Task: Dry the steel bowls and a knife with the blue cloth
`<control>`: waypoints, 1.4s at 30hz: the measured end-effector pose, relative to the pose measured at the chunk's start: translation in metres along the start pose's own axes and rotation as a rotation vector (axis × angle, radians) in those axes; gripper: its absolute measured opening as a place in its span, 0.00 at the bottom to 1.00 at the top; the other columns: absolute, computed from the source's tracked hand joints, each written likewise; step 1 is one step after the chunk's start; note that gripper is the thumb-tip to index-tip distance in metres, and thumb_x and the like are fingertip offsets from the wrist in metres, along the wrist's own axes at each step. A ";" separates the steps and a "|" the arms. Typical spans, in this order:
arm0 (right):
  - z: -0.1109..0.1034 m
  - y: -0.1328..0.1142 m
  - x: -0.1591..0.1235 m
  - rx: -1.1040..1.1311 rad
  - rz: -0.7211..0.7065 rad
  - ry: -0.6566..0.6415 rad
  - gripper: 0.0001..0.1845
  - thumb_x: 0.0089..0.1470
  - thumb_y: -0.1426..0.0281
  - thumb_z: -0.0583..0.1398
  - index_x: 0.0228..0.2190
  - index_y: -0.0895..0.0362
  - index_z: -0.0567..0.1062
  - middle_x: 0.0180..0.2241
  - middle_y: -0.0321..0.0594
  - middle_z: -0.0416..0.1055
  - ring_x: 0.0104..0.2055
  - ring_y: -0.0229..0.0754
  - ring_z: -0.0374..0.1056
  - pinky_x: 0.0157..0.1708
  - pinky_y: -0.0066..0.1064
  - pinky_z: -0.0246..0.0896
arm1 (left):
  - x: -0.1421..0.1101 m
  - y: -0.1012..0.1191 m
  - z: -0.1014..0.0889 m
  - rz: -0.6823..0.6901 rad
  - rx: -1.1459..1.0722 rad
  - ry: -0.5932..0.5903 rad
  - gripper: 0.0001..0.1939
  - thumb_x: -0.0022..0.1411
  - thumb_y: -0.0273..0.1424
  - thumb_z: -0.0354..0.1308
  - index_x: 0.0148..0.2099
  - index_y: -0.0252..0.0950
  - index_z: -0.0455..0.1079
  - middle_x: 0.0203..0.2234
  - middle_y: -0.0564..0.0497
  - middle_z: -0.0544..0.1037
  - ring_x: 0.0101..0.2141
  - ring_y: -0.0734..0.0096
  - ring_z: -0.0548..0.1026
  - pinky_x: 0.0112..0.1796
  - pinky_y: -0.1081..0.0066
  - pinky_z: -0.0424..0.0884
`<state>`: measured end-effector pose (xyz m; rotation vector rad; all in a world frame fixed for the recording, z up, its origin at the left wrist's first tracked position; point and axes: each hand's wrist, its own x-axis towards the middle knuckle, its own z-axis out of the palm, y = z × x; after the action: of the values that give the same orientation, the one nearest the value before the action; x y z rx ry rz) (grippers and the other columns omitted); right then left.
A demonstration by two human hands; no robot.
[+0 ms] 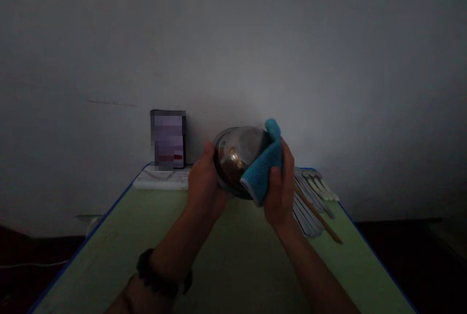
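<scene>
A shiny metal bowl point(237, 151) is held up above the table, tilted so that its rounded outside shows. My left hand point(206, 180) is closed on the bowl's rim at the left, its thumb on top. On the right side, a blue cloth point(264, 168) lies against the bowl's outer wall. My right hand point(280, 187) is closed around this cloth and presses it to the metal. The bowl's inside faces away and is hidden, as are most fingertips of both hands.
Across the green table point(233, 265) with blue edging, a phone or tablet point(170, 138) leans against the wall at the back left, behind a white strip point(160, 180). Several utensils point(314, 187) and a brown stick point(321, 216) lie at the right.
</scene>
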<state>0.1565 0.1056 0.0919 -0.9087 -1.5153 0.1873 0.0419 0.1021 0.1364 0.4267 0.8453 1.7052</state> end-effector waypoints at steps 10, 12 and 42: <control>-0.002 0.000 0.002 -0.232 -0.193 0.003 0.39 0.48 0.59 0.57 0.56 0.60 0.48 0.57 0.52 0.49 0.60 0.50 0.45 0.56 0.50 0.44 | -0.020 -0.008 0.008 -0.138 0.007 -0.374 0.16 0.60 0.38 0.47 0.39 0.34 0.73 0.33 0.49 0.77 0.41 0.63 0.73 0.42 0.67 0.68; -0.004 -0.004 0.004 -0.215 -0.171 0.024 0.39 0.48 0.60 0.57 0.56 0.60 0.48 0.57 0.52 0.49 0.60 0.49 0.46 0.56 0.49 0.45 | -0.020 -0.011 0.005 -0.072 0.152 -0.409 0.15 0.59 0.39 0.49 0.36 0.34 0.73 0.30 0.50 0.77 0.39 0.65 0.72 0.40 0.69 0.68; -0.016 -0.012 0.017 -0.103 -0.152 -0.261 0.35 0.50 0.57 0.55 0.55 0.56 0.52 0.60 0.45 0.47 0.61 0.47 0.45 0.57 0.47 0.45 | 0.008 0.003 -0.002 -0.259 -0.108 -0.032 0.23 0.62 0.41 0.41 0.39 0.30 0.71 0.23 0.46 0.78 0.31 0.61 0.77 0.36 0.62 0.72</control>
<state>0.1679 0.1013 0.1152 -0.8703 -1.8432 0.1213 0.0360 0.1082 0.1359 0.2584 0.7472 1.4921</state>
